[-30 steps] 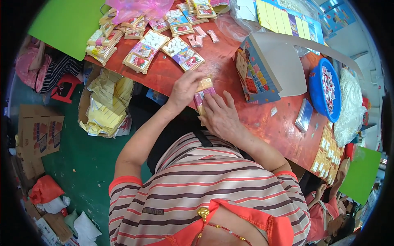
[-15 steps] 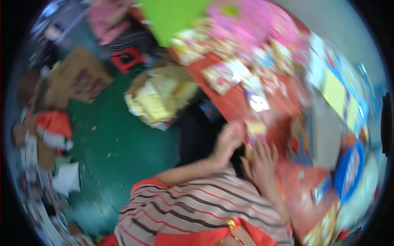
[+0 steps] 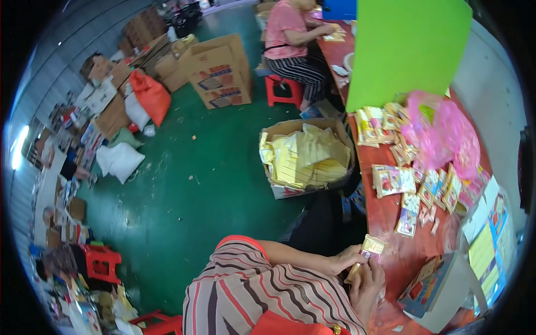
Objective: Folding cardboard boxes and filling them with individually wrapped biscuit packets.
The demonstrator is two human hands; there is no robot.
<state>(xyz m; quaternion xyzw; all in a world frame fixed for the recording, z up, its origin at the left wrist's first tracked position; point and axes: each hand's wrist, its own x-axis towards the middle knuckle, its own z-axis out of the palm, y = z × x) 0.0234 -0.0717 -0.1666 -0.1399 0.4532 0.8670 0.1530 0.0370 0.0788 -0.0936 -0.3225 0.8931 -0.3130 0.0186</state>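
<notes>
At the near edge of the red table (image 3: 385, 215), both my hands are on a small gold-edged printed packet (image 3: 374, 244). My left hand (image 3: 347, 259) grips its side, fingers closed against it. My right hand (image 3: 368, 282) curls over the packet from the other side, covering its middle. Similar packets lie just beyond: a purple-and-white packet (image 3: 408, 214) and a stack of picture packets (image 3: 393, 180). Small pink pieces (image 3: 429, 215) are scattered beside them.
A carton of yellow sheets (image 3: 272, 192) stands left of the table. Pink plastic bags (image 3: 446, 131) and a green upright board (image 3: 410, 53) are farther along. An open grey box (image 3: 446, 296) sits at right. Another person (image 3: 287, 33) works at the far end.
The view has swung left and steadied. My left hand, earlier raised with its palm open, has come down onto the packet. My right hand's spread fingers have closed around it.
</notes>
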